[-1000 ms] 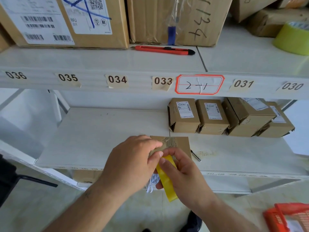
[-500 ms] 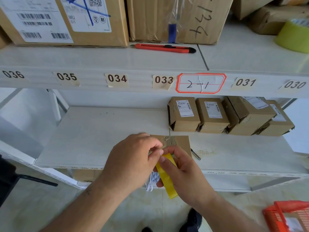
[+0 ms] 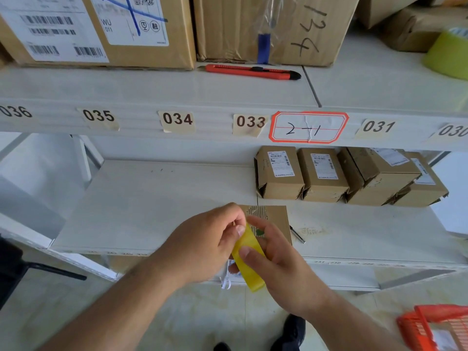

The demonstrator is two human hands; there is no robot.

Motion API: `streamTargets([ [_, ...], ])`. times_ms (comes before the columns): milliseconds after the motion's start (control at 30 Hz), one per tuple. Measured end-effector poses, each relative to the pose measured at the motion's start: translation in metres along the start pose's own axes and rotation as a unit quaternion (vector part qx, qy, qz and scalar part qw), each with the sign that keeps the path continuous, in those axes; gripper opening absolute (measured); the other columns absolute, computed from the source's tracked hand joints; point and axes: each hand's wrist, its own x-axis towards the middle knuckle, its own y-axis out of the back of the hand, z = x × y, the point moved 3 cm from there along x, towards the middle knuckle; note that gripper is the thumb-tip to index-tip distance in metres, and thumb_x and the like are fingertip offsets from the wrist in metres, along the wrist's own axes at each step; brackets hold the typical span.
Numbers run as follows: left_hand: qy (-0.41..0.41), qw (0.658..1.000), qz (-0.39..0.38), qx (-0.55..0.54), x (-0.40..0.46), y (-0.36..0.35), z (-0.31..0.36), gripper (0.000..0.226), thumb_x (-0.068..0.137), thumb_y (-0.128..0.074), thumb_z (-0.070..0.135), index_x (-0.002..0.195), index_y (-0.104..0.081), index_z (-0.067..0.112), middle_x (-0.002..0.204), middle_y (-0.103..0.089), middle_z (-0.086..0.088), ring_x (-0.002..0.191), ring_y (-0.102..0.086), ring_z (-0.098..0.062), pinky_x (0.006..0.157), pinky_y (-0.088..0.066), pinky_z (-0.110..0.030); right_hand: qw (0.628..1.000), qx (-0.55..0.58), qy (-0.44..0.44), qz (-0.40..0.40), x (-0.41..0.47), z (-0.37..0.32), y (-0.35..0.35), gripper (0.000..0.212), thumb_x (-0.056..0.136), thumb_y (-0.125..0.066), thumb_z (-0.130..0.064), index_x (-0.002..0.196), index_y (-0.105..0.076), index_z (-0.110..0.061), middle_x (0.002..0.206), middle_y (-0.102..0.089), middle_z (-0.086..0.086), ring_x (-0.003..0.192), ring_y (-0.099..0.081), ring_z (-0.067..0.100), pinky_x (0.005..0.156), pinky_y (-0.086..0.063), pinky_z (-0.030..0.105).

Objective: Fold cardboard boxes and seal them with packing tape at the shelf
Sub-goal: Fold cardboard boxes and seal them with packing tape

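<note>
A roll of yellow packing tape (image 3: 249, 262) is held edge-on in front of the lower shelf. My right hand (image 3: 281, 259) grips the roll, thumb on its face. My left hand (image 3: 207, 243) pinches the tape's upper end with thumb and fingertip. Behind both hands a small flat piece of brown cardboard (image 3: 274, 217) lies on the lower shelf (image 3: 141, 206), partly hidden by my fingers. A bit of white string (image 3: 226, 281) hangs below my hands.
Several small labelled boxes (image 3: 324, 174) stand at the back right of the lower shelf. A metal pin-like object (image 3: 297, 235) lies beside the cardboard. The upper shelf holds large cartons (image 3: 101, 29), a red utility knife (image 3: 249, 71) and a green tape roll (image 3: 449, 55). An orange basket (image 3: 435, 328) sits bottom right.
My hands have stayed in front of the shelf; the left fingertips have shifted slightly up along the tape's end, and the right thumb now lies across the roll.
</note>
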Motion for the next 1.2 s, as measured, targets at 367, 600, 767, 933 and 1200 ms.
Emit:
streamTargets([
  [367,0.297,0.857,0.06,-0.417,-0.022,-0.047,-0.021,0.065,0.087,-0.043,0.072,0.088,-0.073,0.015,0.075,-0.074,0.005,0.073,-0.069,-0.02,0.072,-0.055,-0.033,0.998,0.06,0.004,0.017,0.008,0.015,0.005,0.053,0.093,-0.062,-0.021,0.143,-0.045,-0.022,0.11,-0.076,0.015,0.105,-0.074,0.03,0.086,-0.06,0.041],
  [600,0.306,0.805,0.138,-0.488,-0.012,-0.083,-0.018,0.042,0.101,-0.054,0.056,0.11,-0.076,0.022,0.103,-0.079,0.001,0.101,-0.075,-0.017,0.098,-0.056,-0.046,0.983,0.002,-0.034,0.178,0.034,0.028,-0.009,0.007,0.103,-0.06,-0.02,0.106,-0.065,-0.016,0.072,-0.069,-0.01,0.063,-0.062,-0.003,0.055,-0.048,0.015],
  [767,0.321,0.808,0.181,-0.459,-0.009,-0.105,-0.038,0.03,0.101,-0.06,0.045,0.098,-0.074,0.018,0.095,-0.077,-0.003,0.094,-0.073,-0.021,0.086,-0.056,-0.043,0.965,-0.038,-0.089,0.245,0.059,0.052,-0.017,0.038,0.104,-0.052,-0.039,0.082,-0.061,-0.009,0.071,-0.057,0.0,0.066,-0.053,0.011,0.063,-0.046,0.027],
  [933,0.329,0.896,0.211,-0.21,0.007,-0.097,-0.109,0.042,0.096,-0.056,0.046,0.072,-0.057,0.012,0.064,-0.058,-0.002,0.065,-0.056,-0.019,0.058,-0.039,-0.032,0.952,-0.079,-0.191,0.226,0.083,0.078,-0.004,0.06,0.107,-0.034,-0.057,0.085,-0.07,-0.014,0.077,-0.074,-0.001,0.076,-0.07,0.016,0.077,-0.053,0.036],
  [1200,0.377,0.899,0.057,0.215,0.05,-0.112,-0.273,0.035,0.094,-0.055,0.047,0.101,-0.069,0.016,0.1,-0.075,-0.01,0.094,-0.071,-0.034,0.078,-0.057,-0.037,0.863,-0.321,-0.258,0.294,0.066,0.126,0.104,0.052,0.095,-0.06,-0.045,0.144,-0.048,-0.032,0.138,-0.054,-0.006,0.127,-0.056,0.02,0.103,-0.048,0.041],
])
